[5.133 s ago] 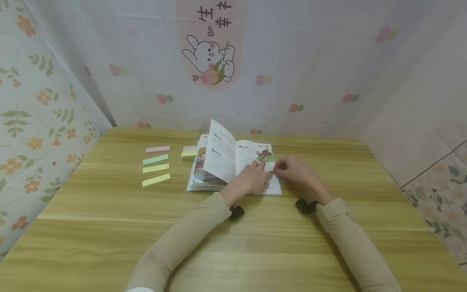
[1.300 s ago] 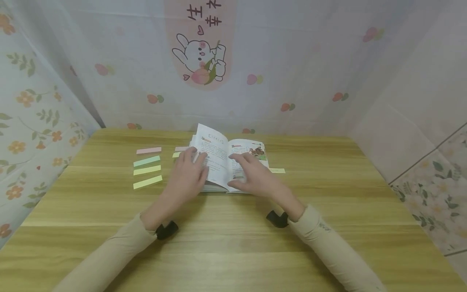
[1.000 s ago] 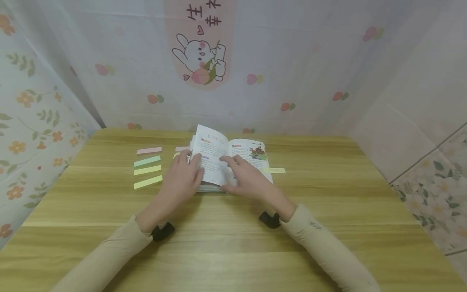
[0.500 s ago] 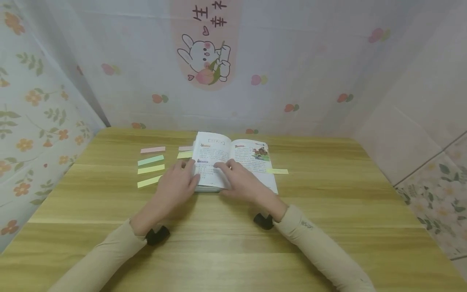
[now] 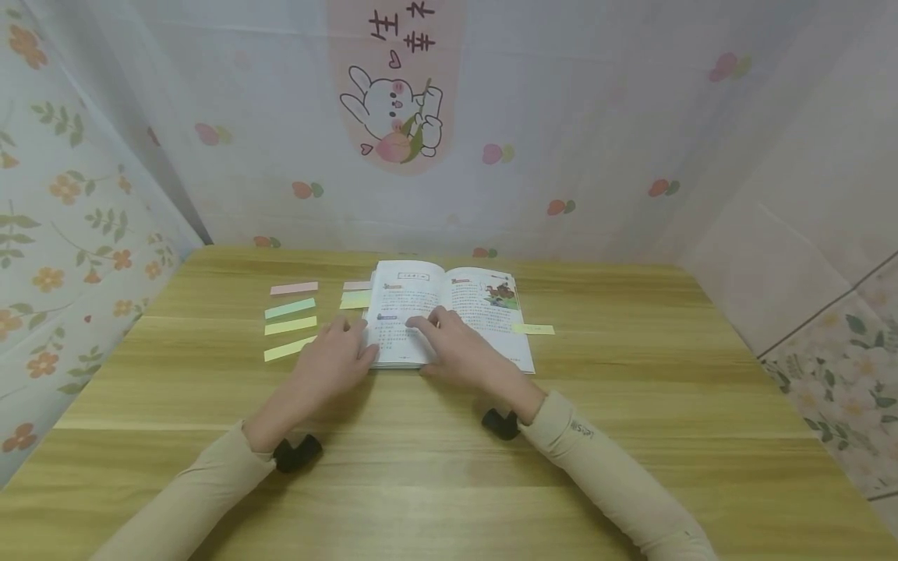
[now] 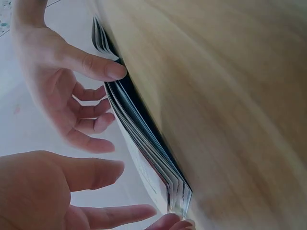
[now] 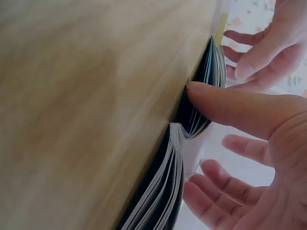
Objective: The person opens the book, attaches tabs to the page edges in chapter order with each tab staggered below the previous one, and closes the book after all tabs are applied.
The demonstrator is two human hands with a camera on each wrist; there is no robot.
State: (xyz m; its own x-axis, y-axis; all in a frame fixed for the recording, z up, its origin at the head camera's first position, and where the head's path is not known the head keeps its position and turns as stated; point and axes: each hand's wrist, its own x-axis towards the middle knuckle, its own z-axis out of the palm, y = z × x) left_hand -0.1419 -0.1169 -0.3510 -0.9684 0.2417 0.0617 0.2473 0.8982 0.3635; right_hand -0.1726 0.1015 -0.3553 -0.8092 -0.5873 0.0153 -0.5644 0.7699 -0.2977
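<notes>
An open book [image 5: 484,312] with printed pages lies on the wooden table, its left page now flat. My left hand [image 5: 330,362] is at the book's left edge, fingertips touching the page edges near the corner. Over the lower left page, near the spine, reaches my right hand [image 5: 459,351]. In the right wrist view the right thumb [image 7: 230,103] rests against the bottom edge of the book, while the fingers hang loosely over the page. A yellow sticky tab [image 5: 539,329] sticks out from the right edge. A pink tab [image 5: 356,286] and a yellow tab [image 5: 355,299] show at the left.
Left of the book lie several loose strips: a pink strip [image 5: 294,289], a green strip [image 5: 290,308] and yellow strips [image 5: 291,326]. The left hand partly covers the lowest one. A patterned curtain [image 5: 533,117] hangs behind the table [image 5: 435,483].
The raised left page has come down flat. Since the oldest frame, a yellow tab has appeared at the right edge, and both hands have moved left across the book.
</notes>
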